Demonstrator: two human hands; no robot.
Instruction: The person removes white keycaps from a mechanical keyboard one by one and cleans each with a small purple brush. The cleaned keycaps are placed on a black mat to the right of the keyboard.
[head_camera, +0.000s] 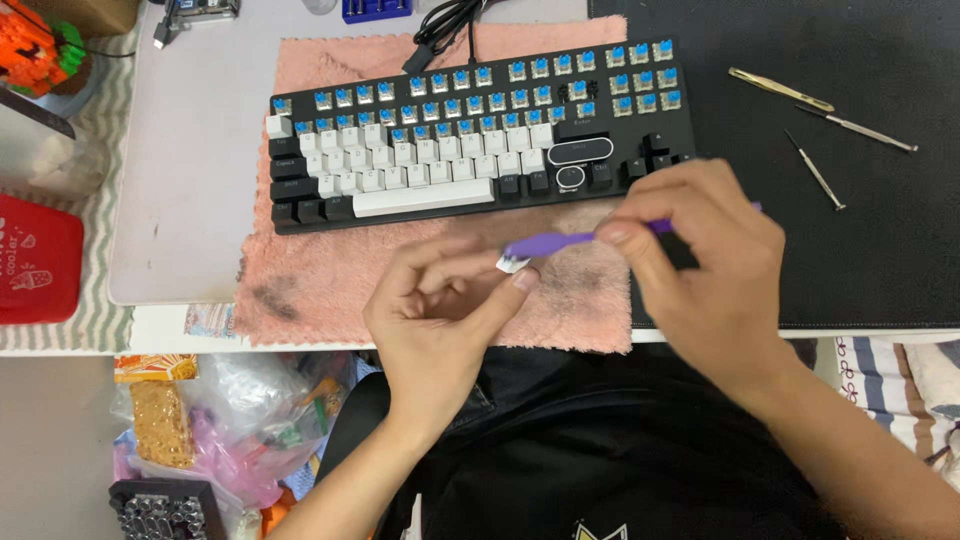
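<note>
My left hand (440, 310) pinches a small white keycap (513, 263) between thumb and forefinger, just in front of the keyboard. In my right hand (700, 260) is a purple tool (545, 243), its tip resting against the keycap. The black keyboard (480, 135) lies on a pink towel (330, 270). Its lower rows carry white and black keycaps, while the top rows and the right-hand cluster show bare blue switches.
Three thin metal tools (830, 125) lie on the black mat (850, 60) at the right. A red box (35, 260) sits at the left edge. Plastic bags with small parts (230, 420) rest below the table edge. A black cable (450, 25) runs from the keyboard's back.
</note>
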